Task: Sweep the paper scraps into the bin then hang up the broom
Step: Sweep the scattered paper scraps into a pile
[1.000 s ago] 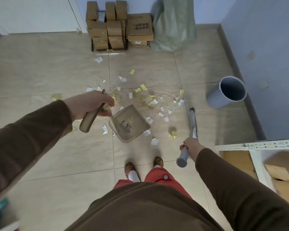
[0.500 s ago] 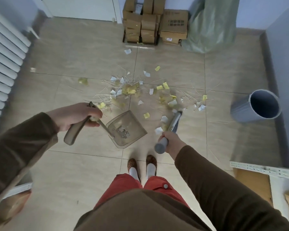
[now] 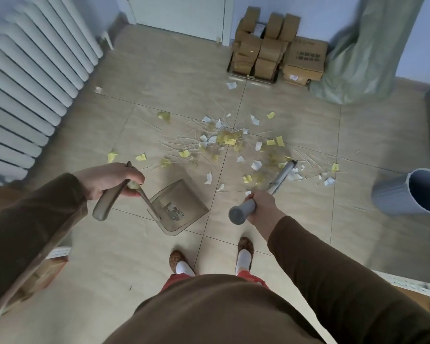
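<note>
White and yellow paper scraps (image 3: 227,141) lie scattered on the tiled floor ahead of my feet. My right hand (image 3: 261,203) grips the grey broom handle (image 3: 276,184), which slants forward into the scraps; the bristles blur over the floor. My left hand (image 3: 109,181) holds the long handle of a translucent brown dustpan (image 3: 178,209), whose pan rests low by the floor just left of my feet. A grey round bin (image 3: 412,192) stands tilted in view at the right, open and apart from the scraps.
A white radiator (image 3: 27,78) runs along the left wall. Stacked cardboard boxes (image 3: 266,53) and a green sack (image 3: 365,53) stand against the far wall beside a door (image 3: 179,13). A metal shelf edge (image 3: 407,286) sits at lower right.
The view has swung left, bringing the radiator in. My right hand has carried the broom leftward through the scraps. The dustpan stays held low on my left.
</note>
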`<control>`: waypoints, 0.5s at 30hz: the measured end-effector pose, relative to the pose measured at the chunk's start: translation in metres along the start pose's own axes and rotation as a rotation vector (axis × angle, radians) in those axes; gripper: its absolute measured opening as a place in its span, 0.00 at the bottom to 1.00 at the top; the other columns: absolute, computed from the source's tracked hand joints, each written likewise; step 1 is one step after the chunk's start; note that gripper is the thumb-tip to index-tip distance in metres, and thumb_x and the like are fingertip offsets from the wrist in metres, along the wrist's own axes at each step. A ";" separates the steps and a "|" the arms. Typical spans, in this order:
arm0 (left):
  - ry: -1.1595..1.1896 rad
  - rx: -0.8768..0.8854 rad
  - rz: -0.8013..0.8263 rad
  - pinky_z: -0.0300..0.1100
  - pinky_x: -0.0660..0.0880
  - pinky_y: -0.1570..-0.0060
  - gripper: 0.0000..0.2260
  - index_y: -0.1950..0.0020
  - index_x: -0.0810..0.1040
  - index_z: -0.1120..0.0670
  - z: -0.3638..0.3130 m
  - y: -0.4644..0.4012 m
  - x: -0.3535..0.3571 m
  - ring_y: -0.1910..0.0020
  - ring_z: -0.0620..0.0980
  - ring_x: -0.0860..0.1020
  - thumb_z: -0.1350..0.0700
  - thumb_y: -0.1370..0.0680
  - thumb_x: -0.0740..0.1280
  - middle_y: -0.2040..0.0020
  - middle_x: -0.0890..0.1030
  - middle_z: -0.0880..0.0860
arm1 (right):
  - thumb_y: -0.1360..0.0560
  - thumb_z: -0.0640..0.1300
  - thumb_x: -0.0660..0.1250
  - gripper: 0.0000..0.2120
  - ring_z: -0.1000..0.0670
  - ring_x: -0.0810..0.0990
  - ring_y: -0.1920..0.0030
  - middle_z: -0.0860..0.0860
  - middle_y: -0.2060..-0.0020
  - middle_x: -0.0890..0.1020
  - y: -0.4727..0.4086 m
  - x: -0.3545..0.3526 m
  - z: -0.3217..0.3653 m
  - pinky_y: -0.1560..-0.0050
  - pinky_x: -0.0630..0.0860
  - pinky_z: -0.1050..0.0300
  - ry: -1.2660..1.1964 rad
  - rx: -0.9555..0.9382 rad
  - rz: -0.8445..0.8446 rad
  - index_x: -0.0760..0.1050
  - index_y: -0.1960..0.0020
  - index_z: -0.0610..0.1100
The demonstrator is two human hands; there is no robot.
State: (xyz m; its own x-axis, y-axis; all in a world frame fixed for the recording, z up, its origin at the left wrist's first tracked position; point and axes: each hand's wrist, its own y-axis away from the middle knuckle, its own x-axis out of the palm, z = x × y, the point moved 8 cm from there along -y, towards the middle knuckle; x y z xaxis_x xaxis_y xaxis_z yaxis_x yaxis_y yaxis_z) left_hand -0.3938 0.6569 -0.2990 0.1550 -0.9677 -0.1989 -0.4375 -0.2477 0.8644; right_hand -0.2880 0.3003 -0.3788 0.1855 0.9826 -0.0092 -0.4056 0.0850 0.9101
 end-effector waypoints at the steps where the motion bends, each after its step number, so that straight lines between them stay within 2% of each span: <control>1: 0.014 -0.001 0.008 0.45 0.81 0.44 0.13 0.43 0.79 0.67 0.010 -0.002 -0.012 0.44 0.63 0.83 0.63 0.25 0.72 0.52 0.76 0.59 | 0.21 0.34 0.55 0.11 0.52 0.69 0.71 0.48 0.69 0.70 0.005 0.009 -0.006 0.72 0.70 0.60 -0.027 0.018 -0.030 0.65 0.61 0.41; 2: 0.028 -0.001 0.013 0.49 0.79 0.39 0.13 0.44 0.79 0.67 0.021 -0.005 -0.025 0.44 0.63 0.83 0.63 0.26 0.72 0.50 0.76 0.60 | 0.21 0.34 0.55 0.10 0.52 0.69 0.71 0.48 0.70 0.69 0.014 0.020 -0.010 0.71 0.69 0.60 -0.045 0.027 -0.040 0.64 0.61 0.41; 4: 0.042 -0.004 0.005 0.53 0.77 0.36 0.13 0.44 0.79 0.68 0.039 -0.008 -0.049 0.44 0.63 0.83 0.64 0.26 0.73 0.46 0.75 0.62 | 0.21 0.34 0.54 0.10 0.51 0.67 0.72 0.48 0.71 0.67 0.029 0.042 -0.018 0.74 0.68 0.61 -0.063 0.023 -0.021 0.63 0.60 0.42; 7: 0.059 -0.010 -0.013 0.54 0.77 0.37 0.13 0.42 0.78 0.68 0.062 -0.012 -0.078 0.44 0.64 0.82 0.65 0.25 0.72 0.43 0.74 0.63 | 0.21 0.33 0.55 0.12 0.53 0.66 0.72 0.49 0.70 0.67 0.047 0.065 -0.025 0.76 0.68 0.63 -0.007 0.006 0.036 0.64 0.62 0.42; 11: 0.070 -0.003 -0.014 0.55 0.76 0.36 0.10 0.44 0.79 0.67 0.084 -0.018 -0.107 0.43 0.63 0.81 0.66 0.25 0.70 0.43 0.73 0.63 | 0.21 0.34 0.54 0.12 0.53 0.66 0.72 0.50 0.70 0.67 0.056 0.090 -0.039 0.81 0.66 0.69 0.018 0.008 0.068 0.65 0.62 0.42; 13: 0.039 -0.012 0.005 0.55 0.76 0.36 0.11 0.43 0.79 0.64 0.092 -0.018 -0.119 0.43 0.62 0.82 0.64 0.25 0.72 0.41 0.76 0.64 | 0.22 0.32 0.54 0.11 0.52 0.66 0.72 0.49 0.69 0.68 0.054 0.102 -0.047 0.80 0.67 0.69 0.046 0.006 0.077 0.66 0.60 0.42; 15: -0.073 -0.033 0.022 0.55 0.79 0.41 0.16 0.40 0.78 0.61 0.097 -0.015 -0.130 0.43 0.62 0.83 0.59 0.26 0.75 0.40 0.79 0.61 | 0.23 0.31 0.54 0.10 0.52 0.66 0.73 0.48 0.69 0.68 0.053 0.111 -0.054 0.80 0.68 0.68 0.071 0.008 0.080 0.67 0.59 0.41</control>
State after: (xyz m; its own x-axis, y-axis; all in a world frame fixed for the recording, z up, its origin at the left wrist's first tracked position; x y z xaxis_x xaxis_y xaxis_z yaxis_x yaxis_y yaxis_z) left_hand -0.4938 0.7819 -0.3309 0.0797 -0.9741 -0.2118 -0.4104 -0.2257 0.8835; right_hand -0.3367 0.4230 -0.3540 0.0886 0.9955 0.0348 -0.4095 0.0045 0.9123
